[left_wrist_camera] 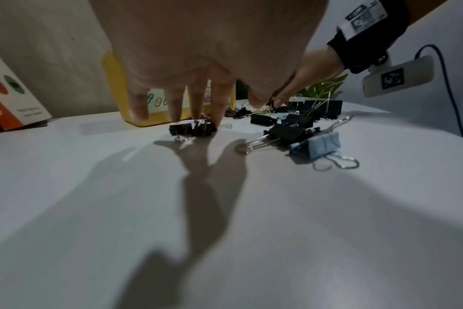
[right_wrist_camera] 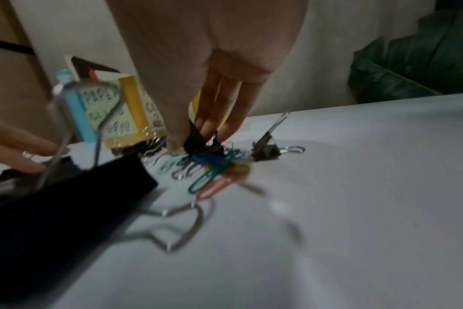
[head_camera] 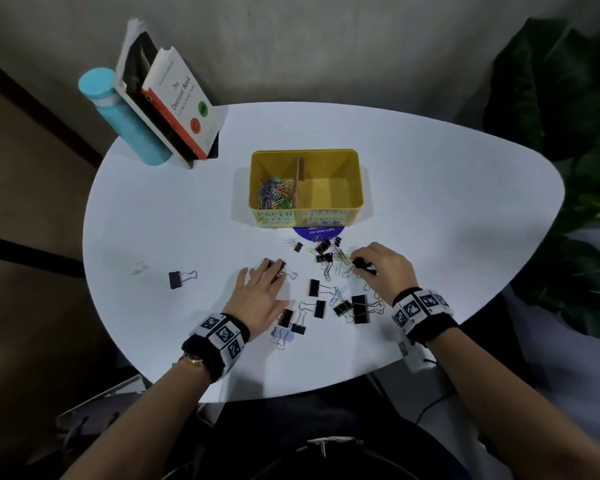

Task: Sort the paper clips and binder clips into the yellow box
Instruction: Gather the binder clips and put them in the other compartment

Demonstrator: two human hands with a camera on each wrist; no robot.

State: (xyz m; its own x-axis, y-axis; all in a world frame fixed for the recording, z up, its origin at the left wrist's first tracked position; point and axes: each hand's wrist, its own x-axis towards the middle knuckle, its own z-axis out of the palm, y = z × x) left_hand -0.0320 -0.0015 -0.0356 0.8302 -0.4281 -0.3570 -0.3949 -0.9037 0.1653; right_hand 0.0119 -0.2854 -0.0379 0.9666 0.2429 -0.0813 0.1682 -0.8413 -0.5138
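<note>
Mid-sort, binder clips now in hand. Left hand (head_camera: 257, 294) spread flat, straight fingertips (left_wrist_camera: 219, 123) pressing a black binder clip (left_wrist_camera: 192, 129) against the tabletop (head_camera: 153, 220), nothing in its grip. Right hand (head_camera: 383, 263) curled, grip pinching another small black binder clip (right_wrist_camera: 196, 142) out of the mixed heap (head_camera: 329, 261). Next, probably: lift clear of the tangled paper clips (right_wrist_camera: 214, 171), carry to the yellow box (head_camera: 305, 154). Left compartment (head_camera: 276, 194) holding coloured paper clips; right compartment (head_camera: 326, 192) bare. Many binder clips loose near the box

Left hand (left_wrist_camera: 198, 52) fingertips (left_wrist_camera: 221, 123) down on a black binder clip (left_wrist_camera: 192, 129), yellow box (left_wrist_camera: 116, 87) just behind.
</note>
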